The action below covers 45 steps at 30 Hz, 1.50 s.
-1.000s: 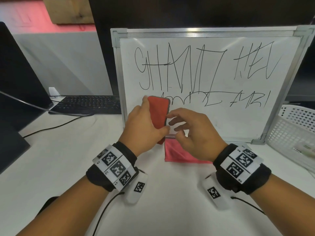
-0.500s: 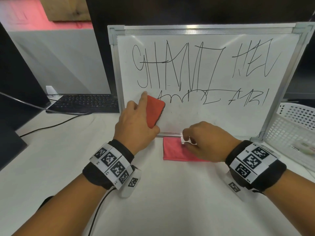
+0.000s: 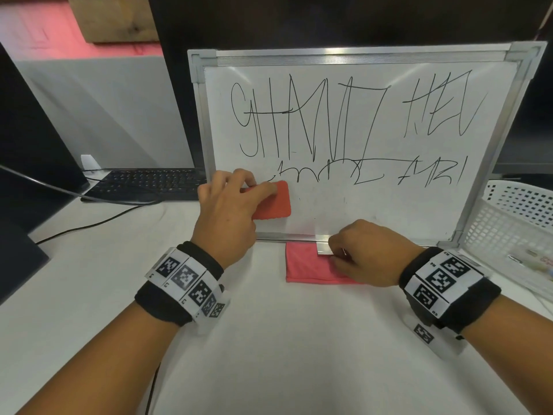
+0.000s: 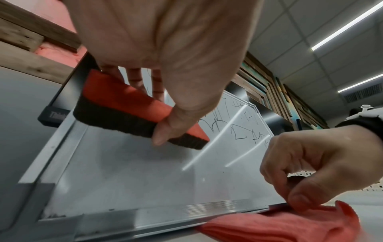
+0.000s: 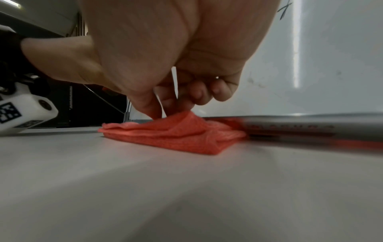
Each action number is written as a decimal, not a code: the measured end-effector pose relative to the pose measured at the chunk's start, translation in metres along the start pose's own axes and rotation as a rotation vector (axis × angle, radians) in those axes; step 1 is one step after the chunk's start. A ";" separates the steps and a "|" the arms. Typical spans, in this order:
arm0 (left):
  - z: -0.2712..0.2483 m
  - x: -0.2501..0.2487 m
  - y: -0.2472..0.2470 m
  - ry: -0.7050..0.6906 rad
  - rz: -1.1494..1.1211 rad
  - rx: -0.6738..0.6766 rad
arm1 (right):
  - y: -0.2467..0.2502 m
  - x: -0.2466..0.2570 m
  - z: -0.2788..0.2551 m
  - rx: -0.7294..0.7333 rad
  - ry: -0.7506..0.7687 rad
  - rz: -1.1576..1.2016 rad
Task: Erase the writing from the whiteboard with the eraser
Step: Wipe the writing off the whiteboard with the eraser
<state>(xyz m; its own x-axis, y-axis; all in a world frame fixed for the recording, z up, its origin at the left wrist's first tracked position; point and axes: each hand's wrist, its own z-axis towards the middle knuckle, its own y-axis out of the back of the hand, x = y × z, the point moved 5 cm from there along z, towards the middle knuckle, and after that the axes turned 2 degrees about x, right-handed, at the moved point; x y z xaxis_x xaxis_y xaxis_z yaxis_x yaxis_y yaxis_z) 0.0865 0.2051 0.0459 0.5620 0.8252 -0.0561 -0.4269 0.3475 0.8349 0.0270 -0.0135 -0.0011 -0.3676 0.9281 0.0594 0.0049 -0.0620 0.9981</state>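
Note:
The whiteboard (image 3: pixel 389 211) stands upright on the table, with black scribbled writing across its upper half. My left hand (image 3: pixel 227 211) grips the red eraser (image 3: pixel 276 202) and presses its dark felt side against the board's lower left, just under the second line of writing. In the left wrist view the thumb and fingers clamp the eraser (image 4: pixel 124 104) by its long edges. My right hand (image 3: pixel 359 253) is curled at the board's bottom ledge (image 3: pixel 323 251), pinching it above a folded pink cloth (image 3: pixel 308 271). Its fingertips (image 5: pixel 182 104) touch the cloth (image 5: pixel 176 132).
A black keyboard (image 3: pixel 143 184) lies left of the board behind a dark monitor edge (image 3: pixel 30 139), with a cable (image 3: pixel 89 223) trailing over the white table (image 3: pixel 284 339). A white perforated basket (image 3: pixel 517 217) stands at the right, close to the board's corner.
My right hand left the eraser and dropped to the board's bottom ledge over the cloth. My left hand turned the eraser from upright to lengthwise and laid it on the board's lower left.

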 end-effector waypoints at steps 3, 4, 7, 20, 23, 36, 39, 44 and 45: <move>0.001 0.004 0.004 0.035 0.014 -0.046 | 0.000 -0.001 0.000 -0.009 0.003 0.003; 0.001 0.007 0.006 0.069 0.018 -0.066 | 0.000 -0.001 0.001 -0.013 0.006 0.003; 0.001 0.011 0.005 0.070 0.023 -0.024 | 0.001 -0.002 0.001 -0.028 0.015 0.002; 0.002 0.008 0.001 -0.022 -0.009 -0.007 | 0.001 -0.002 0.005 -0.053 0.008 -0.010; 0.003 0.011 0.003 0.009 -0.005 -0.037 | -0.001 0.000 0.006 -0.039 0.009 -0.010; 0.000 0.011 -0.002 0.037 0.018 0.023 | 0.005 -0.002 0.000 -0.064 -0.022 0.006; 0.002 0.011 0.001 0.053 0.008 -0.013 | 0.007 -0.003 -0.002 -0.062 -0.034 0.019; 0.001 0.010 0.002 0.087 0.025 -0.021 | 0.007 -0.002 -0.002 -0.028 -0.050 0.021; 0.001 0.010 0.002 0.087 0.026 -0.017 | 0.007 -0.002 -0.003 -0.024 -0.051 0.021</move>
<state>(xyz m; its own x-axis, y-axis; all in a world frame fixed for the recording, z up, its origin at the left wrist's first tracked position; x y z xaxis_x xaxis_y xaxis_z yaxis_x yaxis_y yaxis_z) 0.0915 0.2139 0.0477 0.4877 0.8691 -0.0825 -0.4528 0.3326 0.8273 0.0253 -0.0164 0.0054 -0.3193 0.9441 0.0820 -0.0105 -0.0901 0.9959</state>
